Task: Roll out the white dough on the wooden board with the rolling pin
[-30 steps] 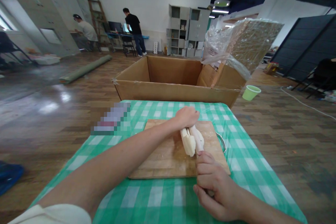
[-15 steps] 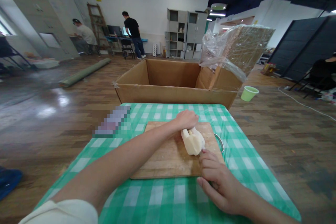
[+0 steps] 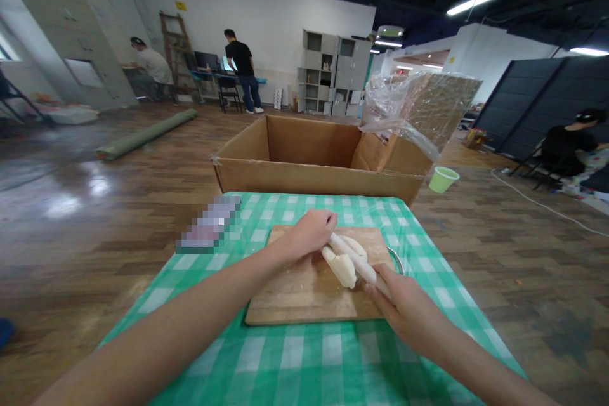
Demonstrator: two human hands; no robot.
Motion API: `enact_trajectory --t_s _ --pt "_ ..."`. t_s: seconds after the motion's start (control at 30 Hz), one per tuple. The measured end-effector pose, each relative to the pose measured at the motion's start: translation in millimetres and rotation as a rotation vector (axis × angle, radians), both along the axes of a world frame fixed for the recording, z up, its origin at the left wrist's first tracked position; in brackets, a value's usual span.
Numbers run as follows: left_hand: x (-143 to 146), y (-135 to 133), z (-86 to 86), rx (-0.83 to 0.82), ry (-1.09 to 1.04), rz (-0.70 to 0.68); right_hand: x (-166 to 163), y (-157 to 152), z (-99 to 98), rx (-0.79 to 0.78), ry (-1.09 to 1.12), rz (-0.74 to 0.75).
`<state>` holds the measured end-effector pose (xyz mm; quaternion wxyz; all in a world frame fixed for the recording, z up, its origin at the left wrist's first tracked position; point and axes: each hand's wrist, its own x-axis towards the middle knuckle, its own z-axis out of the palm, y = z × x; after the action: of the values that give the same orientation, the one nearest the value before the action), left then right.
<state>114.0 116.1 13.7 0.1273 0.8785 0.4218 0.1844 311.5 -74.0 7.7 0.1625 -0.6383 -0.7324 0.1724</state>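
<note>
A pale rolling pin [image 3: 353, 256] lies slantwise across a lump of cream-coloured dough [image 3: 340, 268]. My left hand [image 3: 314, 231] is closed around its far end, and my right hand [image 3: 404, 306] grips the near end, fingers partly hidden. Dough shows on both sides of the pin, pressed down along the middle. Beneath it is a wooden cutting board [image 3: 290, 298] with a metal handle [image 3: 396, 260] on its right side.
A green-and-white checked cloth [image 3: 266, 361] covers the table. At its far left lies a blurred-out flat object [image 3: 209, 225]. Beyond the table stands a large cardboard box [image 3: 309, 174] with plastic wrap, and a green bucket [image 3: 443, 180] on the floor. Other people are farther off.
The rolling pin now shows plainly across the dough, turned to a slant between both hands. My left hand has shifted left; my right hand has moved up and right. The view has tilted slightly upward.
</note>
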Motion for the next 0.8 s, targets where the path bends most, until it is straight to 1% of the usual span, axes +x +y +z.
enact_trajectory --t_s 0.1,0.2,0.3,0.4,0.5,0.6,0.67,0.8 --pt "-19 -21 -1.1 0.083 0.088 0.097 4 10 11.0 -0.031 -0.268 0.004" --pt "-32 -43 -0.8 0.142 0.207 0.162 9 17 14.1 -0.024 -0.426 0.041" --pt "-41 -65 -0.5 0.153 0.289 0.164 13 20 16.3 0.012 -0.467 0.112" --pt "-50 -84 0.5 0.132 0.365 0.117 13 20 18.9 0.052 -0.477 0.173" --pt "-57 -100 2.9 0.120 0.415 0.077 9 22 17.9 0.076 -0.499 0.165" --pt "-59 -109 5.0 0.149 0.414 0.056 3 27 13.9 0.085 -0.537 0.115" --pt "-59 -109 5.5 0.175 0.398 0.045 -2 32 11.9 0.100 -0.577 0.078" --pt "-53 -98 5.5 0.185 0.404 0.062 -8 44 11.9 0.121 -0.635 0.023"
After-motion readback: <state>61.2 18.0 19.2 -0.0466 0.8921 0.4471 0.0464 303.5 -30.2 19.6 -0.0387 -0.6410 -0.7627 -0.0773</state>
